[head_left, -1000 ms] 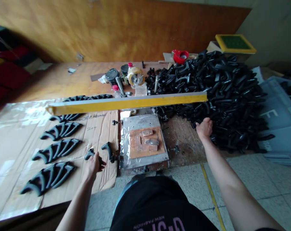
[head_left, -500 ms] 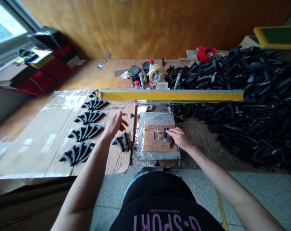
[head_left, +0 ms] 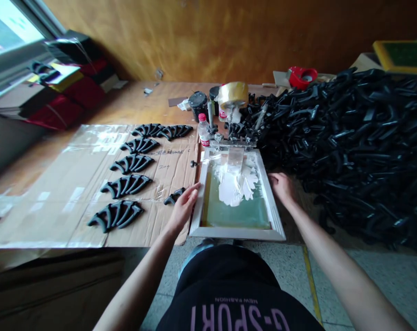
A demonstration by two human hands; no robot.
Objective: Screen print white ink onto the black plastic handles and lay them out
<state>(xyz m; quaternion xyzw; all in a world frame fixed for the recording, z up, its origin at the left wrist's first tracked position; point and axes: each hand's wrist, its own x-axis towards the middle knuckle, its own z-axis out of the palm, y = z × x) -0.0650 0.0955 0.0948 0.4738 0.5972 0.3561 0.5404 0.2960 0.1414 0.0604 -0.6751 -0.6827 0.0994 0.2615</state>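
Note:
A white-framed printing screen (head_left: 274, 221) lies flat on the bench in front of me, with a smear of white ink (head_left: 235, 185) on its green mesh. My left hand (head_left: 183, 208) rests on the frame's left rail, fingers curled over its edge. My right hand (head_left: 281, 187) is on the right rail, fingers closed along it. A single black plastic part (head_left: 174, 196) lies on the cardboard just left of my left hand.
Several rows of black curved parts (head_left: 125, 185) lie on flattened cardboard (head_left: 56, 193) at left. A big heap of black parts (head_left: 353, 138) fills the right. Behind the screen stand a tape roll (head_left: 232, 94), a small bottle (head_left: 203, 131), dark jars and a red tape dispenser (head_left: 301, 76).
The screen, raised on its hinge a second ago, has swung down flat over the jig. My right hand left the part on the jig, and both hands have gone to the frame's sides.

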